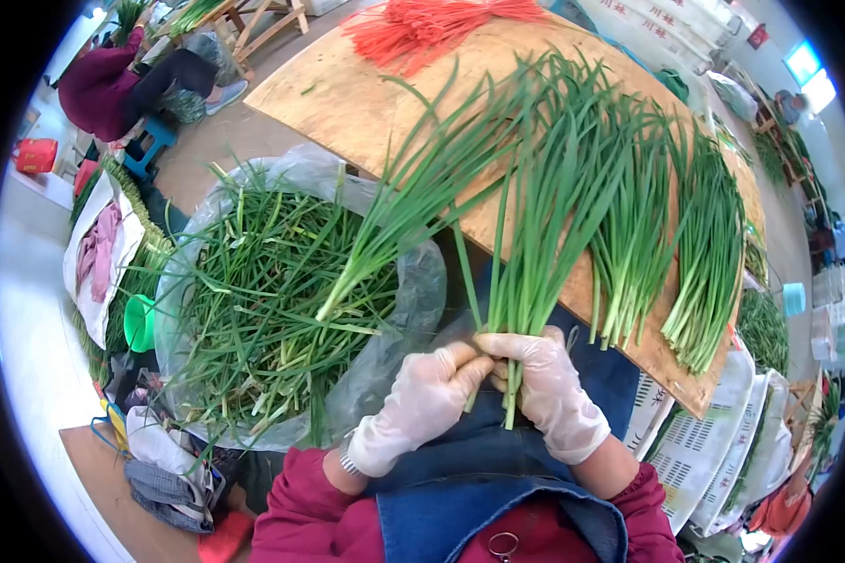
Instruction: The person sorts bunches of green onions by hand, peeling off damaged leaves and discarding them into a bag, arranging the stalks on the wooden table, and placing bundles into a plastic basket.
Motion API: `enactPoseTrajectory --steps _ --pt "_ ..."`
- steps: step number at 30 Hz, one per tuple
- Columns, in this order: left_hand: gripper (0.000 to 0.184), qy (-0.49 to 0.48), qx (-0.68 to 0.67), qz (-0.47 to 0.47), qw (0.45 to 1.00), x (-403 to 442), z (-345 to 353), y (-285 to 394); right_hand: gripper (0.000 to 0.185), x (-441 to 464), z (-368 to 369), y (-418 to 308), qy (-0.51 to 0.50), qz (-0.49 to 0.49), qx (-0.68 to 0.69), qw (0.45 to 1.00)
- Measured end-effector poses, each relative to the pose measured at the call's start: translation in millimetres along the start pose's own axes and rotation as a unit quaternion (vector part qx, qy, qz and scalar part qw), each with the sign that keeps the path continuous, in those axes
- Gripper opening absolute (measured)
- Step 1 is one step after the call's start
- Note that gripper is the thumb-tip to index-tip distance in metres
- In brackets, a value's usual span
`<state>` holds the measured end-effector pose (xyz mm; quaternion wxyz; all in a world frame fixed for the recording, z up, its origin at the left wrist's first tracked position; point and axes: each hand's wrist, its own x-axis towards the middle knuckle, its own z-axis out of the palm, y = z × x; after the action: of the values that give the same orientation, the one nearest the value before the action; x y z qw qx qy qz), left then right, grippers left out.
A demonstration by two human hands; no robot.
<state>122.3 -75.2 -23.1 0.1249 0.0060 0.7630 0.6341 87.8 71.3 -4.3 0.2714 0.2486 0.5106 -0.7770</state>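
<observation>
Both my hands wear pale translucent gloves and meet in front of my apron. My right hand (545,375) is closed round the lower stems of a green chive bunch (545,225), whose leaves lie up across the wooden board (338,84). Its stem ends stick out below the fingers. My left hand (427,394) touches the right at the stems, its thumb and fingers pinched together; what it holds, if anything, is too small to tell. More chive bunches (634,235) lie on the board to the right, and a loose bunch (394,225) slants off its left edge.
A plastic-lined container (422,291) heaped with loose chives (272,300) stands at the left. Red ties (413,28) lie at the board's far edge. A person (108,75) sits at the upper left by a blue stool (150,145). White printed sacks (714,450) stand at the right.
</observation>
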Motion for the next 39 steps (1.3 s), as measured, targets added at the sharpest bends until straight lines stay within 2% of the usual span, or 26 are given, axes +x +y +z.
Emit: enactPoseTrajectory --steps 2,3,4,6,8,9,10,11,12,14,16,18,20,22,23,24,25,27,28,30,34,37,39 --pt "0.017 0.128 0.151 0.142 0.97 -5 -21 -5 0.013 -7 7 -12 0.011 -0.068 -0.045 0.997" --pt "0.019 0.228 0.199 0.139 0.943 -5 -37 -6 0.015 -12 12 -19 0.02 -0.085 -0.008 0.996" --pt "0.021 0.324 0.244 0.135 0.904 -2 -56 -5 0.016 -14 10 -25 -0.011 -0.059 0.04 0.997" --pt "0.025 0.353 0.457 0.125 0.807 7 -86 -5 0.021 -8 7 -30 -0.025 -0.03 0.084 0.996" --pt "0.029 0.272 0.397 0.06 0.875 13 -95 -29 0.023 -3 8 -26 -0.044 0.005 0.092 0.995" --pt "0.028 0.201 0.23 -0.041 0.951 13 -92 -21 0.024 0 7 -19 -0.047 0.012 0.081 0.995" --pt "0.027 0.118 0.051 -0.14 0.982 13 -84 -13 0.024 3 6 -13 -0.044 0.021 0.073 0.996" --pt "0.024 0.143 0.019 -0.111 0.983 11 -72 -23 0.024 5 6 -7 -0.042 0.018 0.074 0.996" --pt "0.023 0.21 0.15 -0.013 0.966 6 -55 -22 0.023 6 6 -4 -0.039 0.016 0.074 0.996" --pt "0.026 0.248 0.245 0.181 0.919 1 -29 -17 0.026 3 11 -2 -0.024 0.006 0.078 0.997" --pt "0.033 0.229 0.349 0.233 0.878 -4 -6 1 0.029 1 11 0 -0.031 -0.006 0.09 0.995" --pt "0.048 0.148 0.438 0.245 0.852 -6 10 9 0.026 4 7 4 -0.064 -0.022 0.121 0.99" --pt "0.054 0.08 0.393 0.238 0.885 -9 14 13 0.026 3 4 1 -0.093 -0.005 0.17 0.981" --pt "0.059 -0.043 0.282 0.2 0.937 -9 -8 25 0.029 2 -6 -2 -0.111 0.011 0.179 0.977" --pt "0.056 -0.111 0.151 0.148 0.971 -13 -23 22 0.03 2 -9 -2 -0.116 0.024 0.194 0.974" --pt "0.047 -0.114 0.052 0.125 0.984 -16 -36 17 0.031 2 -11 -3 -0.122 0.037 0.209 0.969" --pt "0.04 -0.04 -0.055 0.071 0.995 -21 -43 9 0.032 4 -13 -1 -0.14 0.031 0.208 0.967" --pt "0.028 0.142 -0.146 -0.025 0.979 -18 -52 7 0.032 2 -15 -2 -0.135 0.04 0.207 0.968" --pt "0.025 0.213 -0.134 -0.049 0.967 -11 -57 1 0.032 2 -15 -3 -0.135 0.044 0.205 0.968" --pt "0.023 0.296 -0.054 -0.091 0.949 6 -60 -8 0.031 3 -16 -3 -0.14 0.051 0.21 0.966" --pt "0.018 0.206 -0.089 -0.045 0.973 8 -43 -5 0.031 1 -15 -3 -0.139 0.048 0.22 0.964" --pt "0.015 0.099 -0.116 -0.046 0.987 0 -26 16 0.03 3 -12 -1 -0.127 0.036 0.212 0.968" --pt "0.016 0.045 -0.128 -0.086 0.987 -1 -20 22 0.03 5 -14 0 -0.118 0.036 0.208 0.97"
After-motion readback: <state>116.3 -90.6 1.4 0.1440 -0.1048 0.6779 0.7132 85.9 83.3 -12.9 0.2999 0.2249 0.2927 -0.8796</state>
